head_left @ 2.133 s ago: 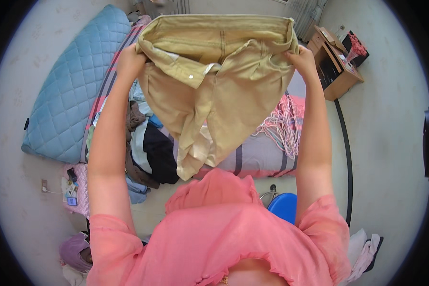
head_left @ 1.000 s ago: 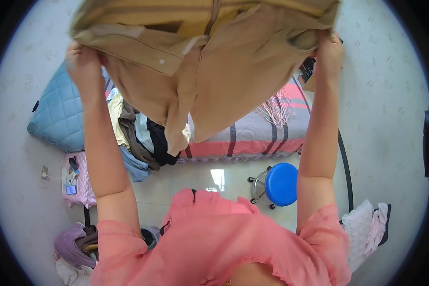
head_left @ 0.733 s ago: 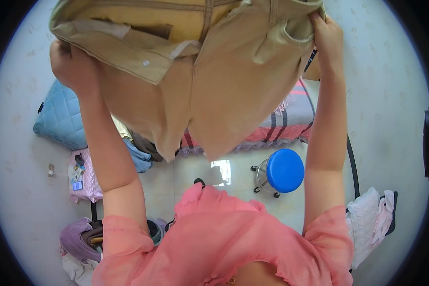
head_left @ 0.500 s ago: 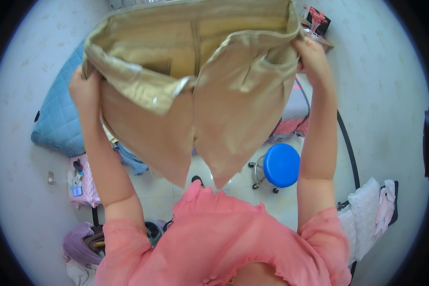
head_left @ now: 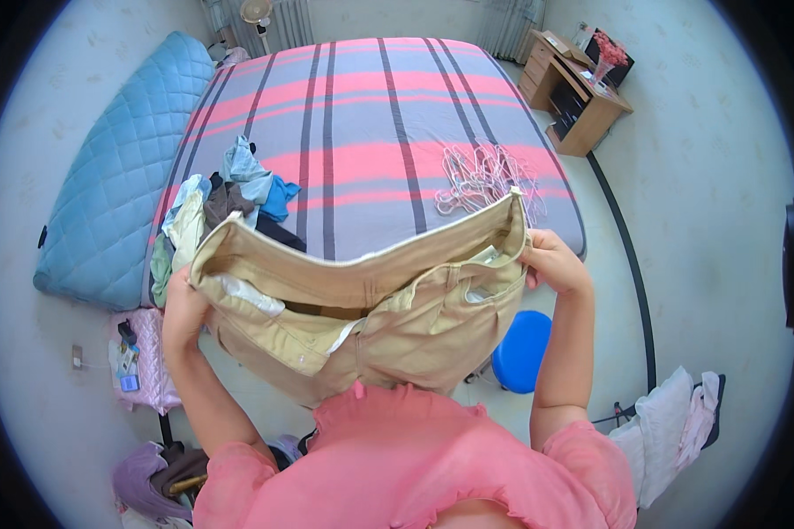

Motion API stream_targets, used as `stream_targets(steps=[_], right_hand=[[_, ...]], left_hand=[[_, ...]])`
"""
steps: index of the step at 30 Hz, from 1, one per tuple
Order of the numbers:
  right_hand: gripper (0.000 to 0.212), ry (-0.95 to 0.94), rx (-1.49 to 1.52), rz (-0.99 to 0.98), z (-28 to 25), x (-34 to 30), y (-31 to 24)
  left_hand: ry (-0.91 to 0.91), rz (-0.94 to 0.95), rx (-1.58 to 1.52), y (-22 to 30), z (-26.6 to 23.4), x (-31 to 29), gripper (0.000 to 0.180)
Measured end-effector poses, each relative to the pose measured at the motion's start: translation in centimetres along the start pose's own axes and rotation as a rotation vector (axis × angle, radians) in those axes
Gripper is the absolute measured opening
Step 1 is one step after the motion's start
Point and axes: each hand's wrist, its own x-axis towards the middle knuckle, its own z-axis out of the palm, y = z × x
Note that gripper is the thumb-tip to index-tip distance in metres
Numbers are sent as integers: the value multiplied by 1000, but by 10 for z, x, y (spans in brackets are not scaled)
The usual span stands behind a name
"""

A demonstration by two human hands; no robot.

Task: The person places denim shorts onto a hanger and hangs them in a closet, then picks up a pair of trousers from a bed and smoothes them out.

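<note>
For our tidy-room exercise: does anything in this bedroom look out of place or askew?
Yes. A heap of clothes lies jumbled on the striped bed, hangers sit tangled near its edge, and a blue quilt slumps beside it. The tan trousers, held at the waistband by the left hand and right hand, gape open.

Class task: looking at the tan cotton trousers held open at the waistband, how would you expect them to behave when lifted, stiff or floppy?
The tan cotton trousers are probably floppy: the waistband sags between the left hand and right hand. The fabric folds and bunches below the grip, suggesting little stiffness. They seem fairly light, since fingertips alone hold them up.
</note>
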Motion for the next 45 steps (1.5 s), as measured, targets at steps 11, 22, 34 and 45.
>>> stream_targets(steps=[11,22,34,45], right_hand=[[42,498,756,-746,-38,421,-142],[16,366,2,293,50,396,186],[26,-163,-524,684,61,303,379],[23,95,-713,573,42,404,373]], left_hand=[[450,375,-282,21,51,521,50],[-47,-155,278,-287,143,456,50],[-362,-719,245,-433,214,235,35],[-249,-758,346,-472,345,208,31]])
